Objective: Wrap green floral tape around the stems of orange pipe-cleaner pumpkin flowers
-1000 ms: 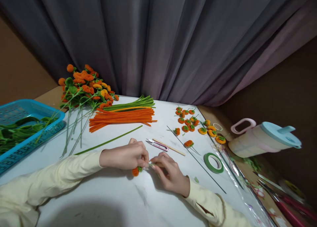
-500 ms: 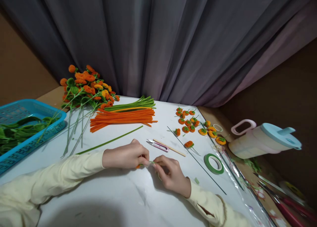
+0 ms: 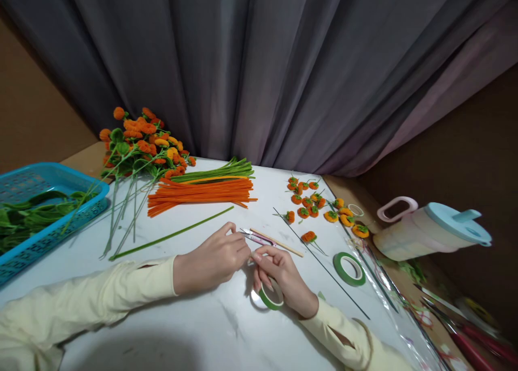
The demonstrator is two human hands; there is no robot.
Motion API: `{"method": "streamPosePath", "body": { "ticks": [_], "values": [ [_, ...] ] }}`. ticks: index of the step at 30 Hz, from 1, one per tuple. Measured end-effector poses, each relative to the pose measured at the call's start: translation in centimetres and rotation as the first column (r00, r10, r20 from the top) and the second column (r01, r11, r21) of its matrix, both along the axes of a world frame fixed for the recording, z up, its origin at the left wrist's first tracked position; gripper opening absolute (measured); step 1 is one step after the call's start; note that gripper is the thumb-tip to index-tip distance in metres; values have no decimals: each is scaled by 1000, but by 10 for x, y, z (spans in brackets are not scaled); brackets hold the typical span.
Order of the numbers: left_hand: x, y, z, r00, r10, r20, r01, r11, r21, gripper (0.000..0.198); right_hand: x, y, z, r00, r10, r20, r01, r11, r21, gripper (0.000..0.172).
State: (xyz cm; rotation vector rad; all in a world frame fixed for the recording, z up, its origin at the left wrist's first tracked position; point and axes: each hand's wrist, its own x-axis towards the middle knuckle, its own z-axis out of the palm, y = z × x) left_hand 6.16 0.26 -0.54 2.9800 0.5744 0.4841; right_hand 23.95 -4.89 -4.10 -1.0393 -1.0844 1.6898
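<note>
My left hand (image 3: 220, 258) is closed in a pinch over the white table, its fingertips meeting those of my right hand; what it pinches is hidden. My right hand (image 3: 285, 279) has thumb and forefinger pressed together at a small pale bit. A roll of green floral tape (image 3: 276, 304) hangs at that hand's lower fingers. Just beyond the hands lie small thread snips (image 3: 263, 240) with a pink handle and a thin wooden stick (image 3: 289, 248). One orange fuzzy flower head (image 3: 309, 236) with green at its base rests farther right.
Orange pipe cleaners (image 3: 202, 194) and green ones (image 3: 218, 170) lie behind. One green pipe cleaner (image 3: 174, 233) lies apart. Finished flowers (image 3: 137, 139) and a blue basket (image 3: 52, 225) are left; flower heads (image 3: 306, 200), another tape roll (image 3: 348, 269), a tumbler (image 3: 424, 231) and red-handled pliers (image 3: 465, 333) right.
The tape roll has come into view under my right hand. My left hand has turned, hiding the orange bit and the strip that showed between the fingers. The lone green pipe cleaner shows more.
</note>
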Motion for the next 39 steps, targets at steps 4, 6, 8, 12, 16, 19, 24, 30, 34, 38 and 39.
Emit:
{"method": "streamPosePath", "body": {
  "ticks": [4, 6, 8, 12, 16, 19, 24, 30, 34, 38, 39],
  "values": [
    [-2, 10, 5, 997, 67, -24, -70, 888, -455, 16, 4, 0, -1, 995, 22, 94, -27, 998, 55, 34],
    [-3, 16, 7, 998, 16, -58, -49, 771, -636, 22, 6, 0, 0, 991, 29, 133, -39, 996, 78, 35],
    [-5, 19, 9, 995, -50, -81, -30, 649, -760, 28, 7, 0, 0, 986, 31, 161, -47, 994, 99, 36],
    [-6, 18, 10, 991, -89, -95, -6, 697, -717, 32, 6, 1, -3, 982, 16, 188, -37, 993, 111, 37],
    [-6, 8, 6, 993, -10, -115, -15, 977, -213, 30, 3, 5, -6, 996, 8, 85, -11, 1000, 29, 37],
    [-3, 1, -1, 990, 40, -138, -15, 984, 179, 28, 1, 6, -6, 999, -7, -48, 4, 998, -67, 36],
    [1, 0, -10, 996, 32, -79, 4, 908, 419, 30, -3, 4, -5, 975, -65, -212, 34, 989, -146, 32],
    [-1, 2, -2, 998, -4, -65, 19, 972, 234, 24, 1, 3, -7, 985, -59, -161, 52, 997, -49, 27],
    [-2, 0, 6, 998, -3, -68, 5, 1000, 28, 27, 6, 2, -4, 999, -2, -48, 5, 999, 53, 27],
    [-2, -1, 15, 997, -7, -78, -10, 977, -214, 28, 11, 1, 0, 976, 24, 214, -72, 973, 221, 26],
    [-2, 0, 18, 997, -9, -81, -15, 959, -282, 29, 12, 1, 1, 953, 8, 302, -99, 953, 287, 25]
  ]
}}
